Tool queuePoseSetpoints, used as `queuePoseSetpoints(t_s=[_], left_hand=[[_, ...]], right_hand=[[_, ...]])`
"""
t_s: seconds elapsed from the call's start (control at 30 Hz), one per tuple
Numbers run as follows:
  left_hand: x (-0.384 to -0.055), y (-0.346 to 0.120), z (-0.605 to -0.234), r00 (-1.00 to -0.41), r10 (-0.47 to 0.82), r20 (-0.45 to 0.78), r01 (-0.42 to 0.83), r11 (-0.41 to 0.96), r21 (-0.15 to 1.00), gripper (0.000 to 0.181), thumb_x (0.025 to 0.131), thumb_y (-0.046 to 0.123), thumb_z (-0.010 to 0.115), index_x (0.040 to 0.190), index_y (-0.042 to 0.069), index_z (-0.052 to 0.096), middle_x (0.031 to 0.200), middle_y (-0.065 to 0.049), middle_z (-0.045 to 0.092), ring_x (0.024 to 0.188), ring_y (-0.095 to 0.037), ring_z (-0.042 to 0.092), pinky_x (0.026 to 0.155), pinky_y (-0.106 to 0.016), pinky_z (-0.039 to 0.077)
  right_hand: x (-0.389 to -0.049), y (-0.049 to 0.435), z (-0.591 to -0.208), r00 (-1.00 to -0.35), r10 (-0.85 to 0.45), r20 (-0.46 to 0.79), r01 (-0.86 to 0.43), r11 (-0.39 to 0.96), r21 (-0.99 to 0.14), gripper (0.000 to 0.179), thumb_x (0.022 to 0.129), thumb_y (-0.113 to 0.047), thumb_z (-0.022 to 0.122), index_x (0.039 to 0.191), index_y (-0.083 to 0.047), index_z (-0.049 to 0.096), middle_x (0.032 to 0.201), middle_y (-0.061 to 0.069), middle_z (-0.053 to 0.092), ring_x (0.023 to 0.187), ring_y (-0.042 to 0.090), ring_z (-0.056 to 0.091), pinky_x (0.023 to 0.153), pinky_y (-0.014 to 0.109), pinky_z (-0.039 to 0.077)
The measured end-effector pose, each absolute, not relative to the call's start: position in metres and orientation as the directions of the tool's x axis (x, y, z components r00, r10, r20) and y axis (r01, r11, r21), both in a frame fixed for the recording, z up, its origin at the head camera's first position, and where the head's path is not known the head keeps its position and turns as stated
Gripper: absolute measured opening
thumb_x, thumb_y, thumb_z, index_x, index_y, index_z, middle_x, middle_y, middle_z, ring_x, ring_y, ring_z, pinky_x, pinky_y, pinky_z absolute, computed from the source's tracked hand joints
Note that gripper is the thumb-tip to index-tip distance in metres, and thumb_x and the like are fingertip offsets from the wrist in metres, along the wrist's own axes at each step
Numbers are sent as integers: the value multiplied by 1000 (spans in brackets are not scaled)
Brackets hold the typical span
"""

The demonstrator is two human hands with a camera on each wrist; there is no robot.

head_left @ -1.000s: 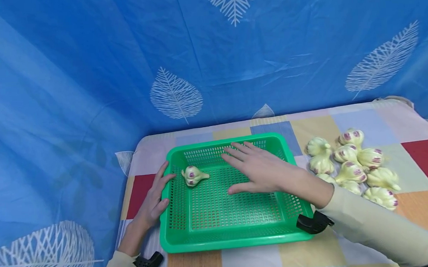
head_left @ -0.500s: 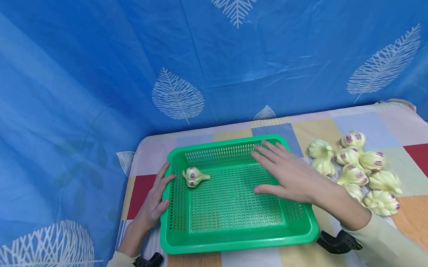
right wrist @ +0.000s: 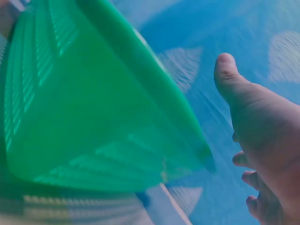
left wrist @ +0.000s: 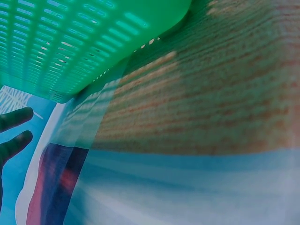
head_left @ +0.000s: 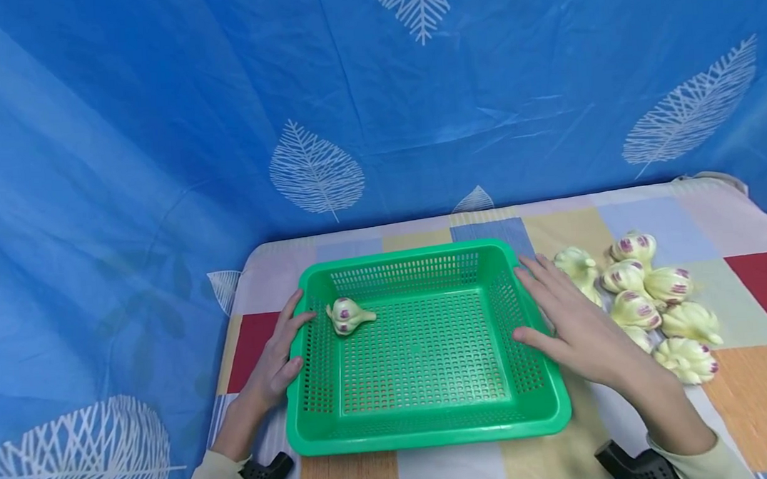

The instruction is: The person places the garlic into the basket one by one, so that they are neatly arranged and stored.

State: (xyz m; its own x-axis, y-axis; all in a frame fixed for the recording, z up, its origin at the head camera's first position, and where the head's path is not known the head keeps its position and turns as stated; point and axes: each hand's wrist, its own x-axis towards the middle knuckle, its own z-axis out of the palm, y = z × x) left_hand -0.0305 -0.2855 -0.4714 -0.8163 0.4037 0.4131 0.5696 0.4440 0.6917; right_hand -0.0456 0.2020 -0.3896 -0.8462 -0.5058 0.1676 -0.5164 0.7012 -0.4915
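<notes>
- A blue curtain (head_left: 212, 133) with white leaf prints hung along the left and behind the surface (head_left: 759, 387), which had a patchwork cloth.
- The left hand (head_left: 272, 364) was at the left rim of the green basket (head_left: 424, 438), its fingers extended, apart and reaching to the rim; it gripped nothing.
- The garlic bulb (head_left: 345, 317) lay inside the basket, near the left wall, its stem pointing right.
- The right hand (head_left: 576, 327) was at the right rim, fingers extended, thumb spread away, nothing held; whether it touched the rim could not be told.
- Right of the basket, more garlic bulbs (head_left: 668, 285) lay clustered on the surface, some partly hidden behind the right hand.
</notes>
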Motion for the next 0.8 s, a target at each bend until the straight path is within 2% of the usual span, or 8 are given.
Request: queuePoseSetpoints(t_s=[0.13,0.2,0.3,0.43,0.53,0.6,0.7,0.8], left_hand=[[-30,-284,-472,-823,390,414,560,430,708,66,99,51,44,145,4,43,165,-16,16,144,-30,29,89,-37,55],[-30,-284,-473,-826,383,414,555,422,717,65,99,50,45,145,4,43,165,-16,16,144,-30,29,89,-37,56],[-30,-283,-475,-829,379,411,549,418,724,64,98,50,45,145,5,44,165,-15,16,144,-28,30,89,-35,55],[-29,-282,-476,-835,377,401,539,415,733,67,98,51,45,145,3,44,165,-14,15,144,-27,31,89,-33,55],[-28,-282,-477,-836,374,402,538,414,734,68,98,51,44,144,1,43,165,-15,15,144,-28,30,90,-33,54],[-27,-281,-477,-838,369,402,535,411,738,67,98,50,44,144,1,43,166,-15,14,145,-29,29,90,-33,54],[-27,-281,-476,-838,365,406,535,403,743,65,98,49,45,144,3,43,166,-16,14,144,-31,28,90,-34,54],[-28,-281,-473,-837,363,409,535,393,748,63,98,47,46,145,5,43,166,-15,13,143,-32,29,89,-33,55]], right_hand=[[-33,220,-395,-895,-416,161,-425,688,-588,86,96,-29,69,163,-17,16,168,9,11,153,33,3,114,68,11],[-26,229,-400,-915,-364,176,-388,670,-633,88,93,-24,73,162,-20,20,168,7,16,153,31,7,114,68,11],[-15,245,-407,-920,-285,269,-391,628,-673,95,80,-15,85,159,-18,33,163,9,30,152,25,18,120,48,16],[-3,267,-422,-852,-181,491,-502,549,-669,89,74,-33,92,145,1,51,148,20,50,142,20,40,113,20,27],[7,285,-431,-806,-107,583,-543,525,-655,91,77,-51,84,137,10,55,140,26,55,138,21,47,112,22,32],[16,296,-436,-814,-60,578,-514,540,-667,85,76,-39,89,137,10,55,140,27,54,138,21,47,112,22,32],[33,309,-441,-869,32,494,-376,606,-701,81,71,-7,91,142,3,54,147,21,50,141,15,41,112,18,27],[46,319,-448,-904,131,408,-238,638,-733,94,61,20,84,146,-3,51,152,12,47,143,12,38,111,15,26]])
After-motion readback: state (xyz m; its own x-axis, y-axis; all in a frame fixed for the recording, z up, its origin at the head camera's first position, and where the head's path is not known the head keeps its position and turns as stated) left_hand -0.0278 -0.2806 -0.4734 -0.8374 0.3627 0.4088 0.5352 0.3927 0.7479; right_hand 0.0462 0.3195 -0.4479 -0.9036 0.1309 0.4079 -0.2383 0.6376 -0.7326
